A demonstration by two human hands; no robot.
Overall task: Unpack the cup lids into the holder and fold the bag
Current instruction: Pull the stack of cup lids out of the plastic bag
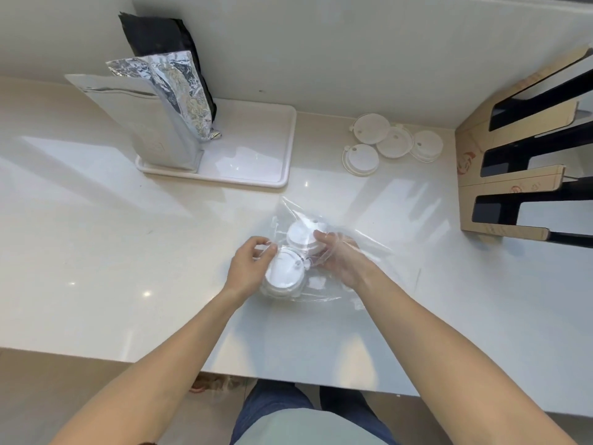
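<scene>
A clear plastic bag lies on the white counter in front of me with two stacks of white cup lids inside. My left hand grips the nearer stack through the bag at its left side. My right hand is inside the bag, fingers closed on the farther stack. Several loose lids lie on the counter at the back right. The cardboard lid holder with dark slots stands at the right edge, apart from both hands.
A white tray at the back centre carries a silver foil pouch and a black pouch. The wall runs behind them. The counter's front edge is close to my body.
</scene>
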